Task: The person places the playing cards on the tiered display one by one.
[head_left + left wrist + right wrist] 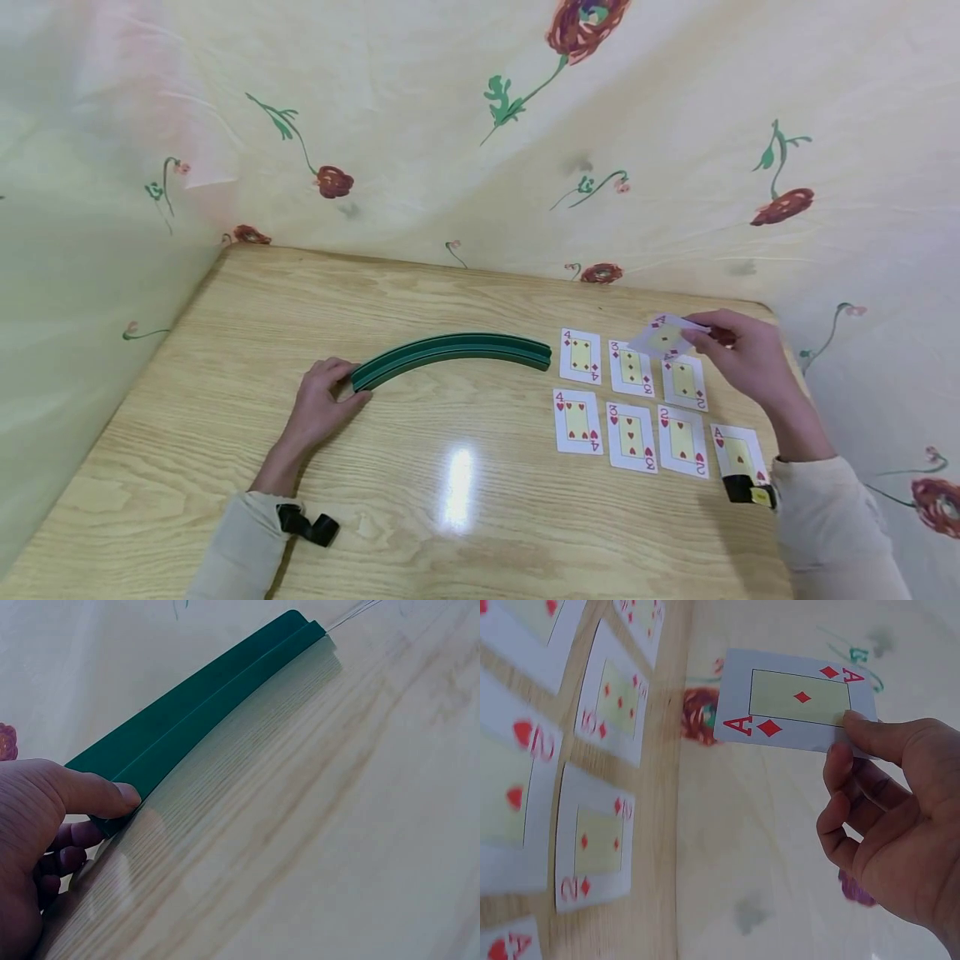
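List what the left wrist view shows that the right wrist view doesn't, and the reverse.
Only the left wrist view shows the left hand, which pinches one end of the green curved strip. Only the right wrist view shows the right hand, which pinches the ace of diamonds, and the two of diamonds lying face up. Both show the wooden table and pale flowered cloth.

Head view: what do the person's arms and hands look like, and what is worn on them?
The left sleeve and right sleeve are long and pale. The left one has a black strap-like piece at its end; the right has a black block with a small yellow patch. The left hand and right hand are ungloved.
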The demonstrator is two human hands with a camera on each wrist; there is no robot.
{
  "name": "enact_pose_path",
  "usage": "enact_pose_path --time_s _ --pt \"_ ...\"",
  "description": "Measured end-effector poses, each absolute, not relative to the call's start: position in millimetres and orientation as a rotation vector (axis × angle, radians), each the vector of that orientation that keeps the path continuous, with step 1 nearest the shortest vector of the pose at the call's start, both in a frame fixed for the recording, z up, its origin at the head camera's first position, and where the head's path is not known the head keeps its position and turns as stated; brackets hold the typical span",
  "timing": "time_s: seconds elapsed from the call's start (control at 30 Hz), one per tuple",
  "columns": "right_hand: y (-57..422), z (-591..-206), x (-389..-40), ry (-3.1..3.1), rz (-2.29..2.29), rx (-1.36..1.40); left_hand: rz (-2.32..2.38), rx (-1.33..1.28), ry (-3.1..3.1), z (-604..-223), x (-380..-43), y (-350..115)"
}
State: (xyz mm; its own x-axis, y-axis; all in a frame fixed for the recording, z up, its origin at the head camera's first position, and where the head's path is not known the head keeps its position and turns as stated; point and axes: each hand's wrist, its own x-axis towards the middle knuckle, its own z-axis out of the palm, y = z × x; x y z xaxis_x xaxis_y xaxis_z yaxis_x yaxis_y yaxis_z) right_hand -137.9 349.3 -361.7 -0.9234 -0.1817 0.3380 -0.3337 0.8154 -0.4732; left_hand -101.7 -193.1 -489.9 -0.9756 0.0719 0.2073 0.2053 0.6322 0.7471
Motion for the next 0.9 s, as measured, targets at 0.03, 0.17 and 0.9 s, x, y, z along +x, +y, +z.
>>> enact_pose_path --time_s 0.03,0.17,0.9 --pt "344.0 -361.6 -140.1 -2.708 0.788 0.425 -1.264 -0.230 -2.691 -490.0 -101.7 -193.4" --pt "322.6 -360.5 -147.1 -2.682 0.828 0.495 -1.265 -0.237 -2.689 -490.6 -102.2 -194.5" --pt "226.1 -357.1 -171.2 -2.756 1.081 0.657 -1.258 -0.234 -2.702 -490.9 -103.0 -194.2"
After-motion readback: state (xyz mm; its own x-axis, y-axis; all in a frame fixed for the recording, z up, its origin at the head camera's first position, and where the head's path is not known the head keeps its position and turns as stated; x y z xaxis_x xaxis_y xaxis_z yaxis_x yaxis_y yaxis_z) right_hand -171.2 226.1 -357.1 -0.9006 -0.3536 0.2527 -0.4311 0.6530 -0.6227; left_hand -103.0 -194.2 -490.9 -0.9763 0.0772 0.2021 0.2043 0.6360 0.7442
